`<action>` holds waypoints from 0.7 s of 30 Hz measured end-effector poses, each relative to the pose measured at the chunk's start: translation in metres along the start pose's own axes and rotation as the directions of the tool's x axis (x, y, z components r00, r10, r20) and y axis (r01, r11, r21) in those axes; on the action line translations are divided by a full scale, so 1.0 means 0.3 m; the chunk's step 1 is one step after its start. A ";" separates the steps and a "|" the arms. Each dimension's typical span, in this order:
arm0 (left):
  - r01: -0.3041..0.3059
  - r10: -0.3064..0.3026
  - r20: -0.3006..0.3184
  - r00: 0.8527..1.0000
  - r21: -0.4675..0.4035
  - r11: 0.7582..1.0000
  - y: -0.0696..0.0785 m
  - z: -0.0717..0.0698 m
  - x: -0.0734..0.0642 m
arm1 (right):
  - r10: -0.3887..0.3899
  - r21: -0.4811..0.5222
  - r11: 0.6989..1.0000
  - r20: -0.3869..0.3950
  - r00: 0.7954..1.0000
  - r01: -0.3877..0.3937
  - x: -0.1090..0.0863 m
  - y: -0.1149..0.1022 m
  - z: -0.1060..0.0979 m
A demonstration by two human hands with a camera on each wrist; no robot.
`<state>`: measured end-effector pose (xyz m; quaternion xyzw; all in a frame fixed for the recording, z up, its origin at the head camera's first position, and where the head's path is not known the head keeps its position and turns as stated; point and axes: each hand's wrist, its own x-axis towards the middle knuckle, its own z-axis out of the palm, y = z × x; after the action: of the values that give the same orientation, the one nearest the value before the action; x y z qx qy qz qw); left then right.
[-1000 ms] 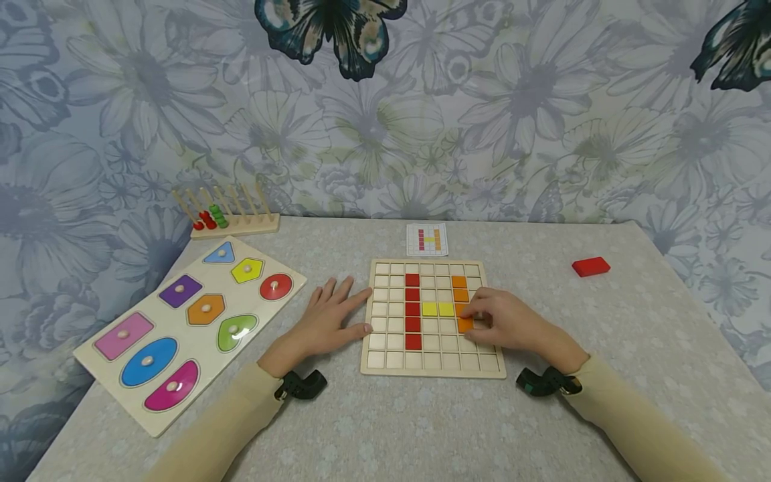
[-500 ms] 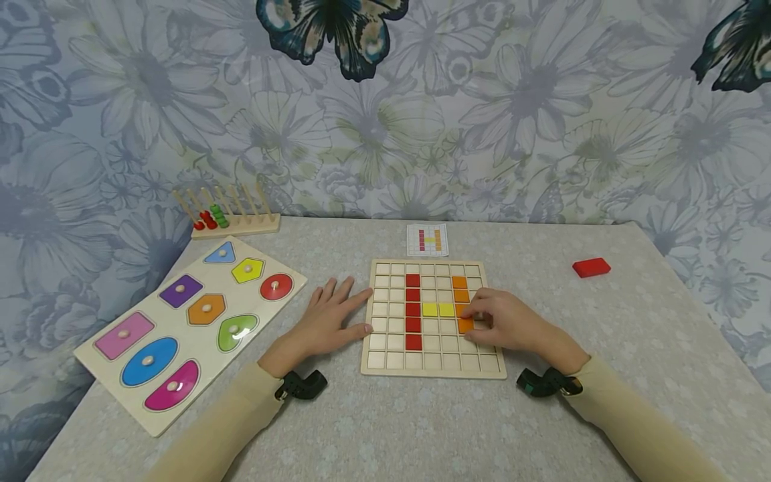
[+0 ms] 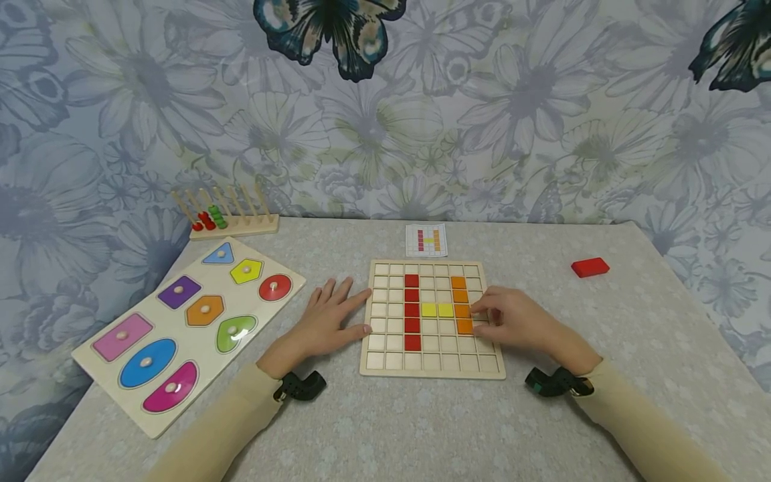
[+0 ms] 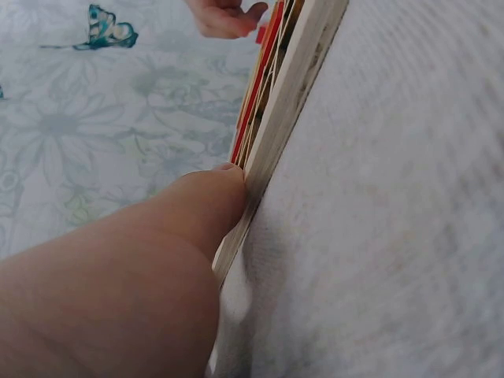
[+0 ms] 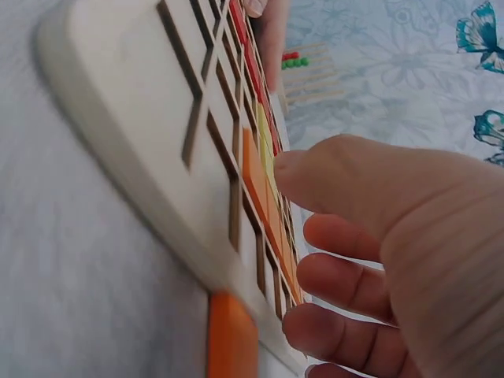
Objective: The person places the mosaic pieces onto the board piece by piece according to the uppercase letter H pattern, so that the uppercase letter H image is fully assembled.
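Observation:
A wooden grid board (image 3: 394,363) lies mid-table with a column of several red tiles (image 3: 412,310), two yellow tiles (image 3: 437,310) beside it and a column of several orange tiles (image 3: 460,296). My left hand (image 3: 326,321) rests flat, its thumb and index finger touching the board's left edge. Over the right edge hovers my right hand (image 3: 518,321), fingers bent loosely and thumb apart, just off the orange column. The right wrist view has nothing held between thumb and fingers. There, another orange tile (image 5: 232,339) lies beside the board's edge; the head view hides it behind the hand.
Behind the board lies a pattern card (image 3: 426,240). A shape puzzle board (image 3: 243,361) spreads across the left, near a peg stand (image 3: 235,227) with red and green beads. A red block (image 3: 590,267) sits at the right, and a papered wall (image 3: 482,134) rises behind.
My right hand has drawn back slightly to the right, uncovering more of the orange tiles. The left hand stays in place against the board.

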<state>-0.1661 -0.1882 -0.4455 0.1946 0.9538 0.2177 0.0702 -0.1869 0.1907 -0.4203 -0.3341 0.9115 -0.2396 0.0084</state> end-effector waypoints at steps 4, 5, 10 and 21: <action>-0.007 0.007 -0.008 1.000 0.003 1.000 0.000 0.001 -0.001 | 0.041 -0.015 0.999 -0.011 0.999 -0.041 -0.019 0.017 -0.017; -0.007 0.007 -0.009 1.000 0.002 1.000 0.000 0.001 -0.001 | 0.051 -0.018 0.999 -0.014 0.999 -0.051 -0.024 0.023 -0.021; -0.005 0.005 -0.008 1.000 0.002 1.000 -0.001 0.003 -0.001 | 0.065 -0.022 0.998 -0.034 0.997 -0.066 -0.056 0.057 -0.036; -0.004 0.004 -0.005 1.000 -0.006 1.000 0.001 0.001 -0.001 | 0.074 -0.053 0.996 -0.027 0.997 -0.075 -0.118 0.093 -0.048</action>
<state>-0.1656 -0.1880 -0.4455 0.1959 0.9530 0.2210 0.0676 -0.1790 0.2370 -0.4251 -0.2969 0.9295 -0.2186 -0.0028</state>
